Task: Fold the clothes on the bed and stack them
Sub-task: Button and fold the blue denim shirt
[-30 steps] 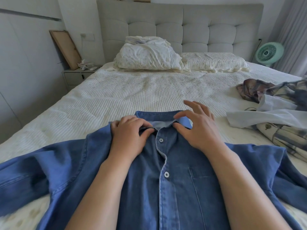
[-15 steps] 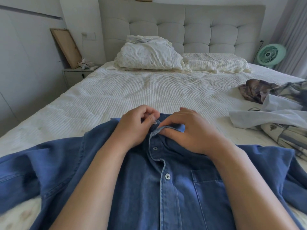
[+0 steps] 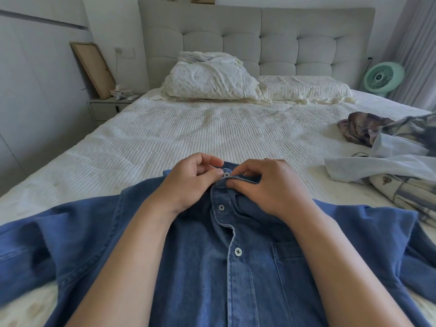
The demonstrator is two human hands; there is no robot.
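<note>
Shirt [image 3: 236,267] lies flat, front up, on the bed [image 3: 188,138], long axis running from the person toward the headboard. Collar is at the far end; both grips are there: left hand [image 3: 191,182] pinches the top button [image 3: 226,174], right hand [image 3: 271,187] pinches the collar edge. Hands nearly touching.

No legible text, label, brand, number or sign anywhere.

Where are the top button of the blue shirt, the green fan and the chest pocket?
top button [image 3: 226,174], head view, on its face.
green fan [image 3: 379,77], head view, on its grille.
chest pocket [image 3: 291,263], head view, on its front.
</note>
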